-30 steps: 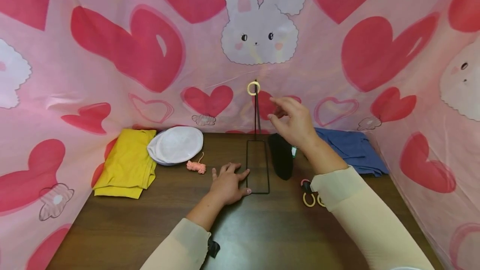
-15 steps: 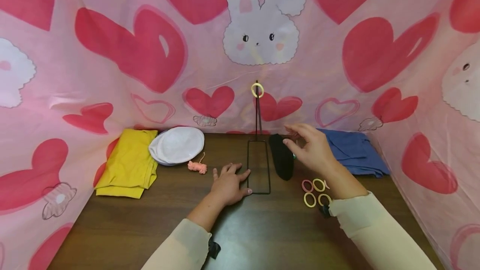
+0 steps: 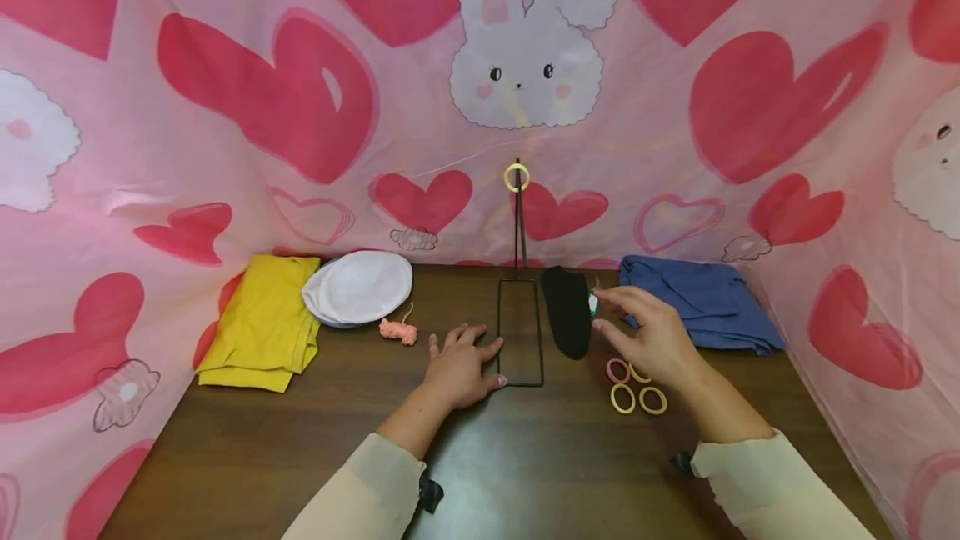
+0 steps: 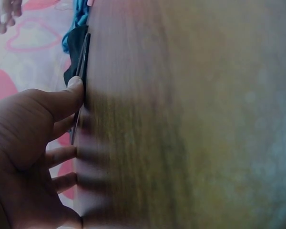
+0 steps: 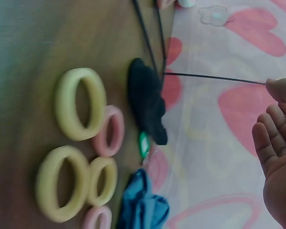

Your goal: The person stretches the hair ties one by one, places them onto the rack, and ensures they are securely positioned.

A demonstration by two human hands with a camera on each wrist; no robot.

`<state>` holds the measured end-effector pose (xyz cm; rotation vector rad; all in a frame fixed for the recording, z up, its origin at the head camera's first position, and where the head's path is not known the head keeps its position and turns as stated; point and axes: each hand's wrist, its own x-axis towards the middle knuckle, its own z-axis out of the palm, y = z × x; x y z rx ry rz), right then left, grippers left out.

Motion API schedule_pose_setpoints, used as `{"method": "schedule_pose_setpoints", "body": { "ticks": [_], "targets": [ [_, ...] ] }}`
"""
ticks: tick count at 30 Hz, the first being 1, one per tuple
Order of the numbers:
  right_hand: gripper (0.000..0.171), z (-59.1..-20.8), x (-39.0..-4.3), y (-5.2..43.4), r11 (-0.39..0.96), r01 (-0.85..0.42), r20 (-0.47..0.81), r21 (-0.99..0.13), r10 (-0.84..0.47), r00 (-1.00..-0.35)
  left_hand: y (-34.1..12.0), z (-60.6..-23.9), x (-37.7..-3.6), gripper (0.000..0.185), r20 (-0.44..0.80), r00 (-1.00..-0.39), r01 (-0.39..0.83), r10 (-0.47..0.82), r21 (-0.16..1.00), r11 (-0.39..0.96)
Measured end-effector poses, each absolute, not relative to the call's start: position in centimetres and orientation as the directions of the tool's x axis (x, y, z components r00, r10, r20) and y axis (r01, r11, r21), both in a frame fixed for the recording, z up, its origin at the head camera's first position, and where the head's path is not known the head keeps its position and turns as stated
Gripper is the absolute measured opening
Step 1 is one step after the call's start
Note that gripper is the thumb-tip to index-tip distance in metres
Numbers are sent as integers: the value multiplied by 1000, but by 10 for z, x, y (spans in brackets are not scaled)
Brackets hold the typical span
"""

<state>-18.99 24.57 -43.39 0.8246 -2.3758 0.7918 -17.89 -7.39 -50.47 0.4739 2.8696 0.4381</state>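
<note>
My left hand [image 3: 459, 369] rests on the table with its fingers spread. Its thumb and index finger touch the left side of a black wire stand's base [image 3: 542, 340]; in the left wrist view the thumb [image 4: 75, 86] lies on the wire. A yellow ring [image 3: 517, 177] hangs at the top of the upright. Over the table to the right, my right hand [image 3: 652, 336] has loosely bent fingers and nothing in them. Below it lie several yellow rings [image 5: 57, 183] and pink rings [image 5: 115, 131]; the hand partly hides them in the head view.
A black sock-shaped item [image 3: 567, 315] lies right of the base, a small green-and-white tag [image 3: 593, 304] beside it. Folded blue cloth [image 3: 697, 302] is at back right. On the left are yellow folded cloth [image 3: 262, 323], a white round cloth item [image 3: 367, 286] and a coral yarn bundle [image 3: 397, 330].
My right hand has moved away from the stand's upright, down and to the right, over the loose rings. The left hand has stayed at the base, and the ring still hangs at the top.
</note>
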Motion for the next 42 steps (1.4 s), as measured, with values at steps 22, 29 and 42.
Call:
{"method": "schedule_pose_setpoints", "body": {
  "ticks": [22, 29, 42],
  "targets": [
    [53, -474, -166, 318, 772, -551, 432, -318, -399, -809, -76, -500, -187, 69, -137, -931, 282, 339, 319, 905],
    [54, -488, -169, 339, 785, -515, 348, -345, -403, -847, -76, -499, -184, 69, -143, -931, 276, 336, 325, 904],
    [50, -495, -171, 354, 862, -353, 140, -364, -324, -936, -74, -505, -183, 69, -148, -928, 281, 343, 327, 902]
  ]
}}
